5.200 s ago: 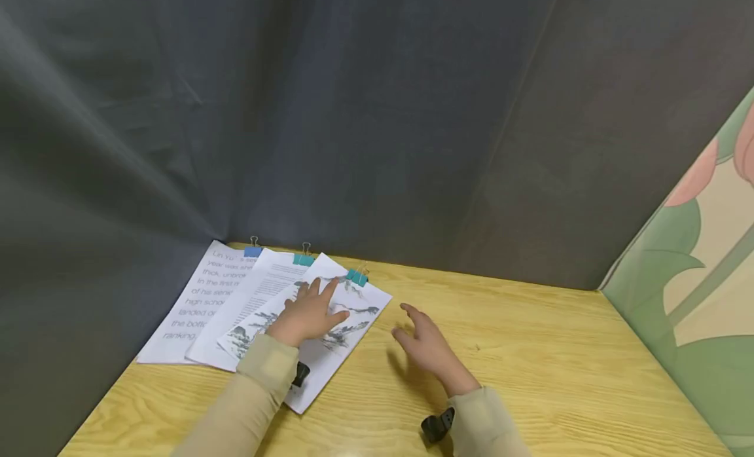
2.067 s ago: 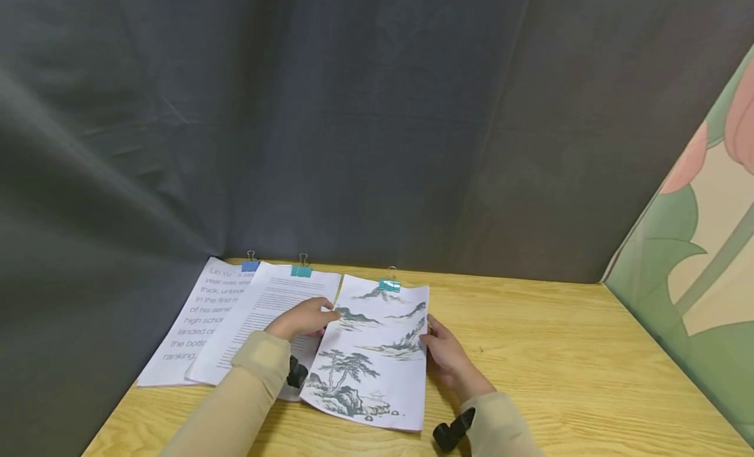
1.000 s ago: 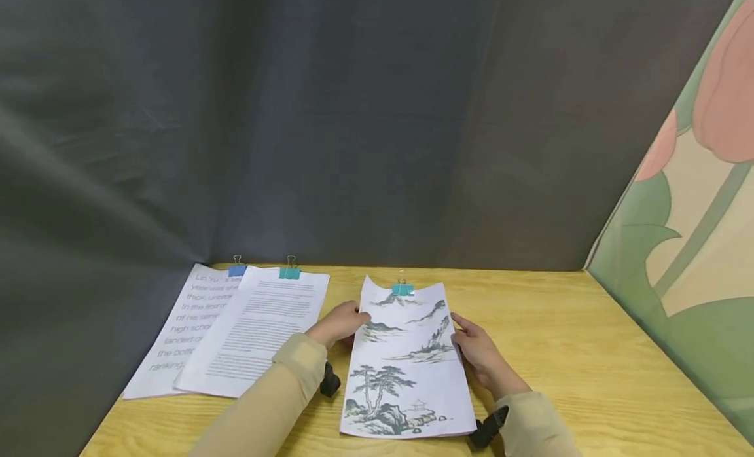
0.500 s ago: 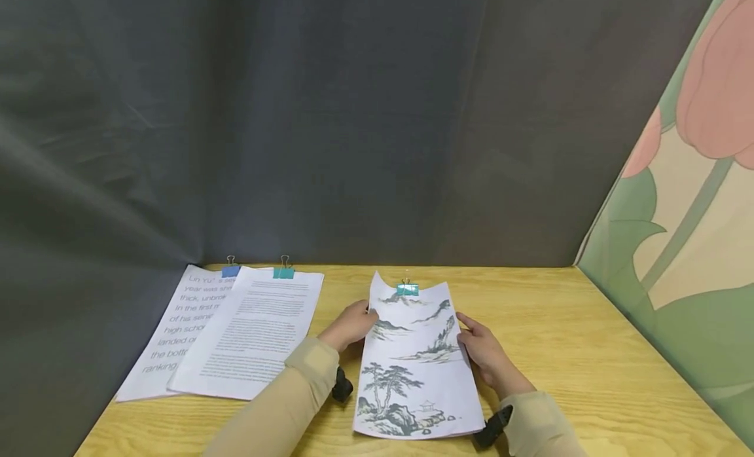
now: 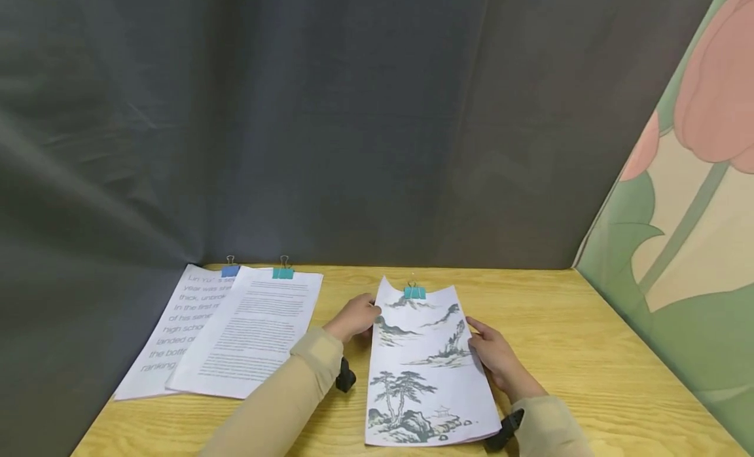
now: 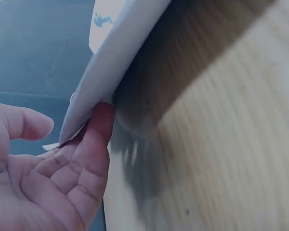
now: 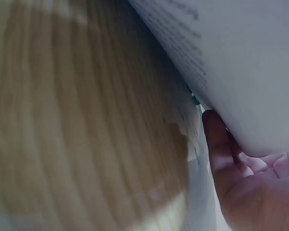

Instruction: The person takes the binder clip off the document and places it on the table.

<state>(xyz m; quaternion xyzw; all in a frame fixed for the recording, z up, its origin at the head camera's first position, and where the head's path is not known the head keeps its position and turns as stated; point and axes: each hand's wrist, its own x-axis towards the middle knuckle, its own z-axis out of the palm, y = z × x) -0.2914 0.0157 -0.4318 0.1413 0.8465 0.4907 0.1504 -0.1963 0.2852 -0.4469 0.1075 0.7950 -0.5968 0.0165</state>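
Note:
A stack of paper (image 5: 432, 385) printed with an ink landscape, held by a teal binder clip (image 5: 415, 292) at its top edge, is between both hands in the head view. My left hand (image 5: 355, 317) holds its left edge near the top; in the left wrist view the fingers reach under the raised paper (image 6: 120, 48), and the thumb stands a little off it. My right hand (image 5: 497, 359) holds the right edge. The right wrist view shows the stack's printed underside (image 7: 250, 62) lifted off the table, with fingers along its edge. The stack's top left corner curls up.
Left on the wooden table (image 5: 589, 365) lie two overlapping paper stacks: a small-print one (image 5: 253, 339) with a teal clip (image 5: 283, 273) over a large-print one (image 5: 171, 339) with a blue clip (image 5: 230, 271). Dark cloth (image 5: 377, 129) hangs behind; a floral panel (image 5: 695, 280) stands right.
Earlier the landscape stack lay slanted over the others under the left hand. Both hands took its edges, straightened it and moved it right. Over the last half second it shifted slightly right and nearer.

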